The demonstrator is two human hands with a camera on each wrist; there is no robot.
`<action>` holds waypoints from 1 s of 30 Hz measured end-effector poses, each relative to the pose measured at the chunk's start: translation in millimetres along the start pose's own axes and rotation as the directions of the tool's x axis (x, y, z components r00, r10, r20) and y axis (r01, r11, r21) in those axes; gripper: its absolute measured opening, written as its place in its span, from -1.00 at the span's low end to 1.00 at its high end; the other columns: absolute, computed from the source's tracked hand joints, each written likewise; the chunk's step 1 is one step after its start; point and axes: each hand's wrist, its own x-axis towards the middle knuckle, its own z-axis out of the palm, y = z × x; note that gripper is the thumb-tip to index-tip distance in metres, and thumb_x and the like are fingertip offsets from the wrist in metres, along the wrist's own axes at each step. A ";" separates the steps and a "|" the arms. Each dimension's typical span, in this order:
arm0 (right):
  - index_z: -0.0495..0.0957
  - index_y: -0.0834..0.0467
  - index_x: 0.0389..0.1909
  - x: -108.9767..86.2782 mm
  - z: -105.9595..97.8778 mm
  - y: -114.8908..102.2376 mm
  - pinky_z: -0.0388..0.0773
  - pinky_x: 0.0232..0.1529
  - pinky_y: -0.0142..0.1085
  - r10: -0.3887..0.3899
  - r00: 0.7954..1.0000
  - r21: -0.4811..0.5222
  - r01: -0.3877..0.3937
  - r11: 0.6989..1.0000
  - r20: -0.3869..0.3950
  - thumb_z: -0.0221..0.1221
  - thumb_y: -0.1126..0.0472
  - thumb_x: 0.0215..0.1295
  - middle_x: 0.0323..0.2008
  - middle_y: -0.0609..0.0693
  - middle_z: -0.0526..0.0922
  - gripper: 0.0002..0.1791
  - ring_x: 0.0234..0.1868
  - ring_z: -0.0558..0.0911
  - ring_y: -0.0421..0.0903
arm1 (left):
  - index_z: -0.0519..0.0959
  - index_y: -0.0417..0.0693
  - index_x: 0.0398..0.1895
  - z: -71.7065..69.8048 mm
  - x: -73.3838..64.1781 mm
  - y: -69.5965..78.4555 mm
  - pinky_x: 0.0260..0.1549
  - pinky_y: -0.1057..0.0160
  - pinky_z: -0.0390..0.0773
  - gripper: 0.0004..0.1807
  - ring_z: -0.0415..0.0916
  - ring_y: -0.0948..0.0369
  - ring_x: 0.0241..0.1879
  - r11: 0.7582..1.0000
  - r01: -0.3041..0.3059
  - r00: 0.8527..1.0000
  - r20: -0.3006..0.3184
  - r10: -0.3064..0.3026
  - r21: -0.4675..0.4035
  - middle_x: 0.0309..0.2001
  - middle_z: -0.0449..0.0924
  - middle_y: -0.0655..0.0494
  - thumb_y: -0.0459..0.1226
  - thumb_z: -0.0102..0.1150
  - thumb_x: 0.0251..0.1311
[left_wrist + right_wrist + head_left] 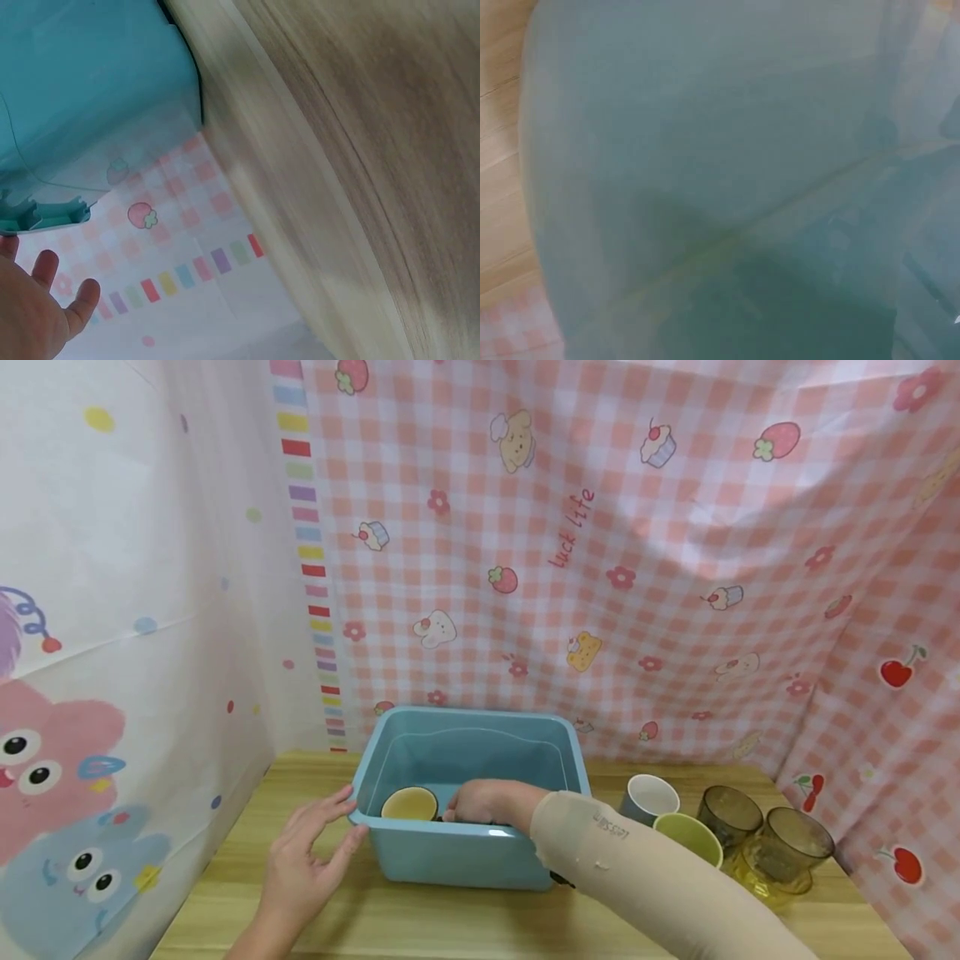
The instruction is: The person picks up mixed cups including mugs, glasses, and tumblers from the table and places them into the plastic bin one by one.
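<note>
inside the blue bin (461, 857), close to its front wall and toward its left end: the yellow-lined cup (408, 804), mouth facing up. round at the rim, so without a clear long axis from above; any handle too indistinct to make out. for the bin, long axis from left to right across the wooden counter (465, 925).

nearest to the cup: the right hand (478, 802), inside the bin's opening, just to the right of the cup and at much the same depth. fingers bent downward, tips hidden; impossible to tell a grip on the cup from a mere touch or a gap. in the right wrist view, only blurred bin and surroundings, no fingers.

farther off, outside the bin: the left hand (302, 853), at the front left corner, thumb and fingers spread wide, holding nothing, tips at or just beside the rim. separated from the cup by the bin's wall.

off to the right, beyond the bin: white-lined cup (651, 795), green cup (688, 838), brown glasses (729, 811) and yellow glass (787, 884), grouped closely near the right forearm. as a judgement, most decisive: the short sideways line between right hand and cup.
</note>
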 end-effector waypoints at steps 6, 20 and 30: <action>0.65 -0.01 0.35 1.0 -0.3 -0.6 0.44 0.54 -0.05 -0.031 0.999 -0.078 0.034 0.996 0.029 0.06 -0.03 0.67 0.42 -0.01 0.62 -0.58 0.47 0.53 -0.04 | 0.78 -0.12 0.01 0.7 -0.8 -0.5 0.34 0.59 0.43 -0.60 0.70 0.06 0.10 1.000 0.001 1.000 -0.008 -0.001 -0.019 0.14 0.79 -0.14 -0.31 0.62 0.05; 0.75 -0.07 0.19 -1.1 0.8 -1.9 0.52 0.42 -0.12 -0.102 0.994 -0.059 0.104 0.993 0.035 0.06 -0.01 0.67 0.21 -0.10 0.74 -0.66 0.20 0.59 -0.16 | 0.77 -0.15 0.00 2.8 0.0 -0.3 0.35 0.58 0.44 -0.63 0.69 0.09 0.11 0.999 -0.009 1.000 -0.023 0.008 -0.031 0.14 0.80 -0.14 -0.23 0.59 0.14; 0.79 -0.03 0.06 0.5 1.9 -1.7 0.58 0.21 -0.17 -0.096 0.995 -0.014 0.096 0.995 -0.003 0.13 0.03 0.63 0.07 -0.10 0.77 -0.72 0.02 0.58 -0.19 | 0.77 -0.16 0.00 1.1 0.4 2.5 0.35 0.59 0.42 -0.62 0.69 0.07 0.10 1.000 -0.013 1.000 -0.015 0.013 -0.022 0.15 0.80 -0.13 -0.25 0.60 0.12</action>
